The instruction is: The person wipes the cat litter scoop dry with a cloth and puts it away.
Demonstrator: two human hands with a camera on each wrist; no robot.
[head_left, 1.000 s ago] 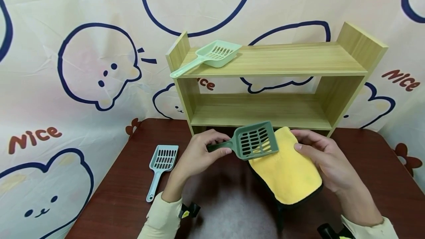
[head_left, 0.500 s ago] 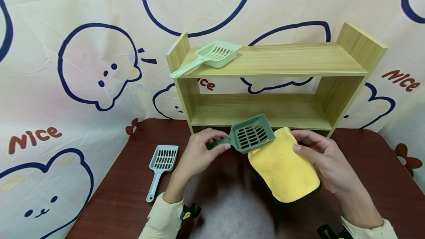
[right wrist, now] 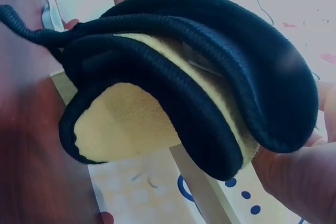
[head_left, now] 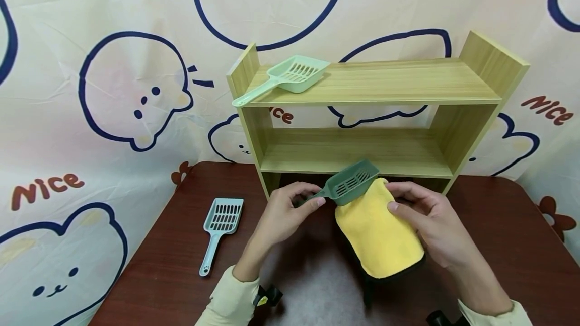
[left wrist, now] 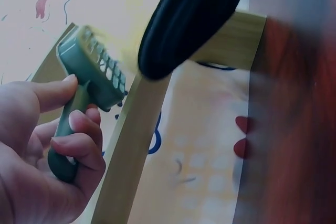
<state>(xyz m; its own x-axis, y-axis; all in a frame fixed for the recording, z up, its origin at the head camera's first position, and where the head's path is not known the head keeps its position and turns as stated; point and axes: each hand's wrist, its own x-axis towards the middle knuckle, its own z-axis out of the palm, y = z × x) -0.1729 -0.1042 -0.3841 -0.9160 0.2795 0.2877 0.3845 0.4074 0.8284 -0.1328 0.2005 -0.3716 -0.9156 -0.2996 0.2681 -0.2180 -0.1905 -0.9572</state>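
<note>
My left hand grips the handle of a dark green slotted litter scoop, its head pointing right and tilted. In the left wrist view the fingers curl round the scoop's handle. A yellow cloth with a black edging hangs folded from my right hand, pinched between thumb and fingers near its top corner. The cloth's upper part meets or overlaps the right end of the scoop; whether they touch I cannot tell. In the right wrist view the folded cloth covers most of the right hand.
A light blue litter scoop lies on the dark red-brown table at left. Behind the hands stands a wooden shelf, and a pale green litter scoop lies on its top board, handle over the front edge. A patterned curtain hangs behind.
The dark green scoop has tilted so its head is seen flatter. My left hand has shifted slightly right, and my right hand has moved left with the cloth.
</note>
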